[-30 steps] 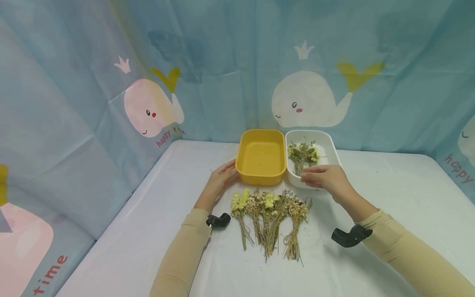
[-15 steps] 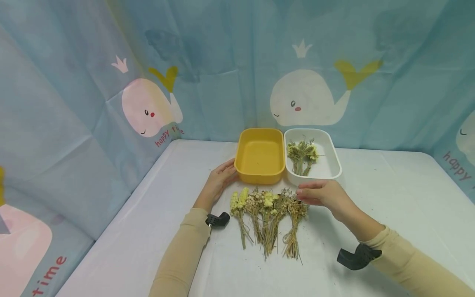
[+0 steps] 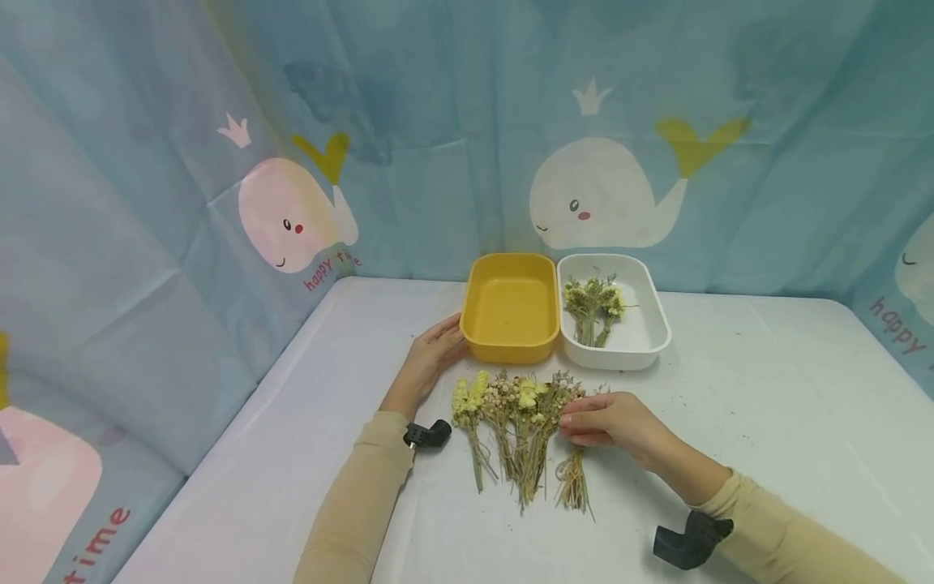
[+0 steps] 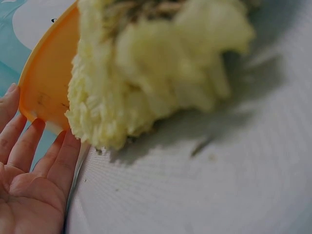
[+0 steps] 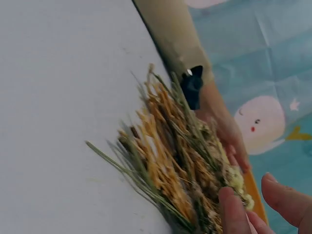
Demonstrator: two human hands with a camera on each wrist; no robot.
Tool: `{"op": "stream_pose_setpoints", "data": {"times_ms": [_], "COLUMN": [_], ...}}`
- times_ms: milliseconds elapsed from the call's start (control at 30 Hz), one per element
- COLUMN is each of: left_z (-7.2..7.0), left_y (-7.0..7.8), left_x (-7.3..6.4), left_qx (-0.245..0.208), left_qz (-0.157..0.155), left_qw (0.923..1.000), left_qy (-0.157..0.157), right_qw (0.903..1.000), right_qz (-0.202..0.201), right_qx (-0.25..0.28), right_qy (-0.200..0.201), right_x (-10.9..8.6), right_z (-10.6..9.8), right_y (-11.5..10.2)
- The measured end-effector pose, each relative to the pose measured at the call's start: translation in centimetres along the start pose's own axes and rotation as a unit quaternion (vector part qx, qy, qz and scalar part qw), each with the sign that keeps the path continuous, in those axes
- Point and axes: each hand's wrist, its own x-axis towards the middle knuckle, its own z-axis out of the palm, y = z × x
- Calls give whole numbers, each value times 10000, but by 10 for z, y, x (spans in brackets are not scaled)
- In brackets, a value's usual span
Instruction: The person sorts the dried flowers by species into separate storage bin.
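Note:
With straight fingers, my left hand (image 3: 429,358) touches the left wall of a yellow container (image 3: 509,354). The left wrist view shows those fingertips against the container, beside a large blurred yellow flower head (image 4: 161,73). My right hand (image 3: 616,422) is over the rightmost bunch of dried flowers (image 3: 573,488), covering most of its heads while the tied stems show below. In the right wrist view, thumb (image 5: 285,197) and fingers (image 5: 233,209) stand apart close to the bunched stems (image 5: 163,161). More dried-flower bunches (image 3: 524,430) lie side by side to the left, heads pointing away.
A white container (image 3: 629,359) stands against the yellow one's right side, with bunches of dried flowers (image 3: 586,304) in its left part. Inside, the yellow container shows only a tiny speck. Behind the white-covered table (image 3: 766,389) hangs a blue whale-print cloth (image 3: 438,195).
My right hand has come out from the white container's front rim, toward me and slightly left, down to the rightmost bunch. My left hand stays at the yellow container.

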Motion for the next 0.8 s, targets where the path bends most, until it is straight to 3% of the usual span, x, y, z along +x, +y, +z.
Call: {"op": "stream_pose_setpoints", "data": {"times_ms": [200, 800], "left_z": [0, -1], "left_y": [0, -1], "left_x": [-1, 0], "left_qx": [22, 104], "left_qz": [1, -10], "left_qw": [10000, 9999], "left_qy": [50, 11], "right_qw": [9997, 9978], "right_qz": [64, 328], "right_qx": [-126, 279], "right_qy": [-198, -499], "right_x": [-1, 6], "right_z": [11, 30], "right_y": [9, 9]}}
